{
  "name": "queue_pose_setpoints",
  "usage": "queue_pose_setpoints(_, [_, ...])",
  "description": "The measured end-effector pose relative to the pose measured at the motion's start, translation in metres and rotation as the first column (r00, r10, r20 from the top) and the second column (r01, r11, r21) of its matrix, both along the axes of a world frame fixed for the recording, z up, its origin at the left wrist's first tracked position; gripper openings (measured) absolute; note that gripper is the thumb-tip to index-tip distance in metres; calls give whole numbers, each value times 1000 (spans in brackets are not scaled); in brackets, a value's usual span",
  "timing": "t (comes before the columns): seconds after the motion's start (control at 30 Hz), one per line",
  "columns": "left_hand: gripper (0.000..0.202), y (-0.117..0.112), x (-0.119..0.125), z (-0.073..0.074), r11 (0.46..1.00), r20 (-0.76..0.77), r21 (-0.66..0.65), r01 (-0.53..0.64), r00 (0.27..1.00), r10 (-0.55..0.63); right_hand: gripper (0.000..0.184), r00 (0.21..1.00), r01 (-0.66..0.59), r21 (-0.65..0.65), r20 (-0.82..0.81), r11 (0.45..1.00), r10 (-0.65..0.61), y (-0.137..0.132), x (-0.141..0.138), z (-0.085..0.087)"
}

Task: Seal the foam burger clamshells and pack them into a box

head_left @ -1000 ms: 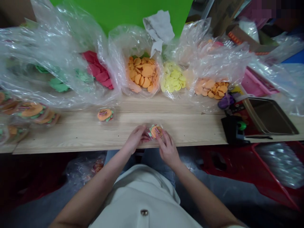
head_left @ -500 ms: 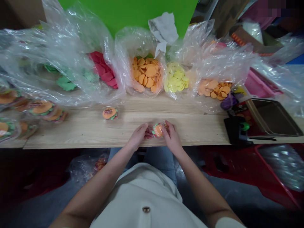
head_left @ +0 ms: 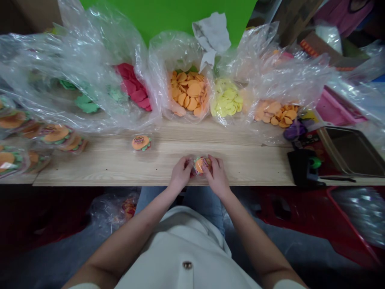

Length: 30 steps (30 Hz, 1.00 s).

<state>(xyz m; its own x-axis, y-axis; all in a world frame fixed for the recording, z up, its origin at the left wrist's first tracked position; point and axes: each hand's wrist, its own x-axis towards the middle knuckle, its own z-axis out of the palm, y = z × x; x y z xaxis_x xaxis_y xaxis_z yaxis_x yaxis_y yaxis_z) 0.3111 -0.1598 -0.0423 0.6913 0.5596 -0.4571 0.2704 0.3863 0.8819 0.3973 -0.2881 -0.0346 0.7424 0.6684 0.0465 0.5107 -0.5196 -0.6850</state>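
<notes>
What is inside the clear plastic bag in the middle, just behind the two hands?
The clear bag holds a loose pile of flat, round orange pieces. Whatever lies under the pile or deeper in the bag is covered and cannot be seen.

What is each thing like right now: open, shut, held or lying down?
left hand: shut on the held packet.
right hand: shut on the held packet.
held packet: pinched between both hands.
spare packet: lying flat on the table, untouched.
orange bag: open, mouth toward the person.
</notes>
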Motion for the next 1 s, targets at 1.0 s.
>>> queue_pose_setpoints(1.0, [24, 4, -58, 68, 967, -5, -14, 253, 967, -253, 44, 979, -114, 30, -167, 993, 117, 16, -16, 22])
